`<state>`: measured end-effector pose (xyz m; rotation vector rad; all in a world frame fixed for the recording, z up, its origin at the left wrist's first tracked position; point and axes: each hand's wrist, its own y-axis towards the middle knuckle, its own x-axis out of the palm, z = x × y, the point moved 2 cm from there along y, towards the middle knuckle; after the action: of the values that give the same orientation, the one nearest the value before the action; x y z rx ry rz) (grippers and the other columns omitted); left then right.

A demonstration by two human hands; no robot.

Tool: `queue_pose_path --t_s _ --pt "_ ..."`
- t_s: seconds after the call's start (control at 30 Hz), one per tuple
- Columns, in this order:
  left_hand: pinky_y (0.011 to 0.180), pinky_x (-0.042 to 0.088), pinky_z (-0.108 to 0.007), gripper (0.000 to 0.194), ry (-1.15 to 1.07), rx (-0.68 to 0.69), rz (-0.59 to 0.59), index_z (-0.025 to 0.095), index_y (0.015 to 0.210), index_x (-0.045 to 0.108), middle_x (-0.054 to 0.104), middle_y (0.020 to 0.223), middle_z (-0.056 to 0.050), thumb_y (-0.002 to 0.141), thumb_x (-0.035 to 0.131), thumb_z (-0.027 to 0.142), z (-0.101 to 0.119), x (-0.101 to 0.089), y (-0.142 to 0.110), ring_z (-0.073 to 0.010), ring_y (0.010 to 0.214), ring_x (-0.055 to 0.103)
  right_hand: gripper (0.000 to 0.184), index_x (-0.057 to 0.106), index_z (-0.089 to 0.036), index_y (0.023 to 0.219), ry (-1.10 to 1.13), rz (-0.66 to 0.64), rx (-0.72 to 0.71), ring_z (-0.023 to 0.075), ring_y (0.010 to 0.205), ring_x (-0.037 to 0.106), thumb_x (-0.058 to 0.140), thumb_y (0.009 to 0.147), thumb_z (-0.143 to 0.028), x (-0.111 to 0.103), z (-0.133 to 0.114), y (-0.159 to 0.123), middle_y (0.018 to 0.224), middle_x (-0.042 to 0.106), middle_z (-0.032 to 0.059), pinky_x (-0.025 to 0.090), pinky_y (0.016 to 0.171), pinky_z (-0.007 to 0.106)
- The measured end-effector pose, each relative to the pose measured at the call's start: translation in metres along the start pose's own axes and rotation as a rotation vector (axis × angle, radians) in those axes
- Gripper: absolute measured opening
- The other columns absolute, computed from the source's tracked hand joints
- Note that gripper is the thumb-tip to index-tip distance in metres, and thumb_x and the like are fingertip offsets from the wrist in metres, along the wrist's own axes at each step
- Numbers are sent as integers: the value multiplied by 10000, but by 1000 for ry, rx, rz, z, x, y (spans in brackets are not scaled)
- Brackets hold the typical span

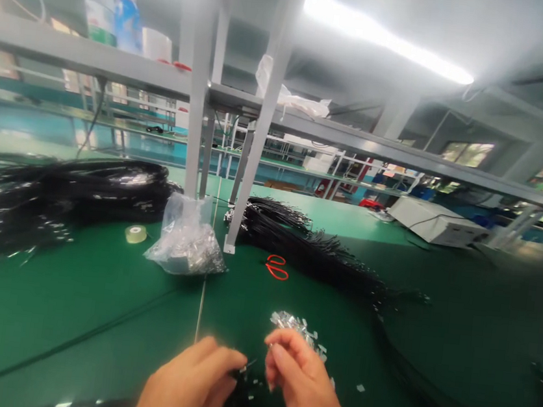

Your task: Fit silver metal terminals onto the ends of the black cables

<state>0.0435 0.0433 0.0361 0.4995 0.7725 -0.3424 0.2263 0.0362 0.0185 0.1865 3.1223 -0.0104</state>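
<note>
My left hand (195,381) is closed, thumb and forefinger pinching the thin end of a black cable (251,362). Just across from it, my right hand (302,383) has its thumb and fingertips pressed together; whatever lies between them is too small to make out. Behind the right hand is a pile of small clear and silvery pieces (294,324), partly covered by the fingers. One loose piece (361,388) lies to its right. Below and between my hands are dark cables with small pale tips (254,397), partly hidden by the left hand.
Red-handled scissors (278,267), a clear bag of small parts (191,246) and a tape roll (136,234) lie on the green table (93,301). Black cable bundles (106,191) are at left and right. Metal posts (261,117) carry a shelf; a white box (433,221) stands far right.
</note>
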Motion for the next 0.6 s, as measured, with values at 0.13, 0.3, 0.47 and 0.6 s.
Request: queue_pose_path --t_s 0.13,0.3,0.47,0.6 --pt "606 466 -161 331 20 1 -20 308 1000 659 619 796 -1 868 405 142 2 0 0 -125 687 620 245 647 -160 820 349 -98 143 110 582 477 719 722 -374 14 0 -11 611 540 -15 386 564 232" --pt "597 459 -158 324 35 -4 -50 309 972 667 614 775 3 873 400 154 5 -3 -3 -120 674 614 282 659 -151 801 314 -146 146 116 593 503 754 689 -391 15 -2 -13 618 577 -1 402 585 246" --pt "610 463 -167 340 91 15 -91 310 961 668 605 802 -11 874 385 143 9 -6 -3 -128 689 611 228 659 -164 792 114 -145 102 134 591 523 691 742 -384 14 -11 -18 619 579 -2 414 598 270" --pt "655 464 -178 364 9 23 -105 238 953 657 610 871 -36 802 387 46 7 -3 -3 -138 760 612 231 665 -179 838 -188 -173 18 178 701 561 628 791 -402 19 -18 -20 725 624 31 443 657 293"
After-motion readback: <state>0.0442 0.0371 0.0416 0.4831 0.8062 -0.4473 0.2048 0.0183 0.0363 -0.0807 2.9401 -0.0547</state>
